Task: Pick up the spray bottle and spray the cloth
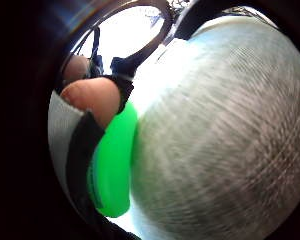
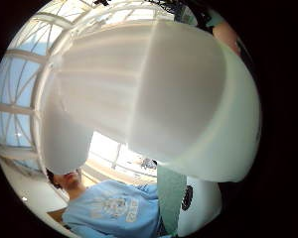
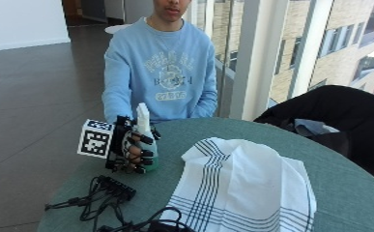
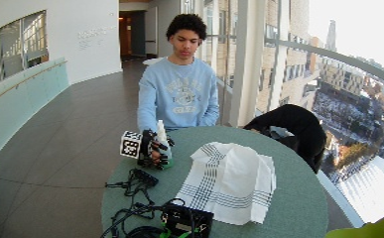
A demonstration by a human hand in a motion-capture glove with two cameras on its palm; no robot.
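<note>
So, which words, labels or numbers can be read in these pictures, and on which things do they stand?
Nothing can be read for certain.
Sweatshirt: pale print on the chest, too blurred to read.
Spray bottle, held in the right hand: no label shows.
Cloth: dark stripes only, no text.
Far wall: faint lettering, too small to read.

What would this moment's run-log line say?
right hand: grips spray bottle | bottle: upright, at table level | cloth: beside, apart

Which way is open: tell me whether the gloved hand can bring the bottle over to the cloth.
Probably yes. The gloved hand grips the spray bottle, and bare table lies between it and the cloth.
</note>
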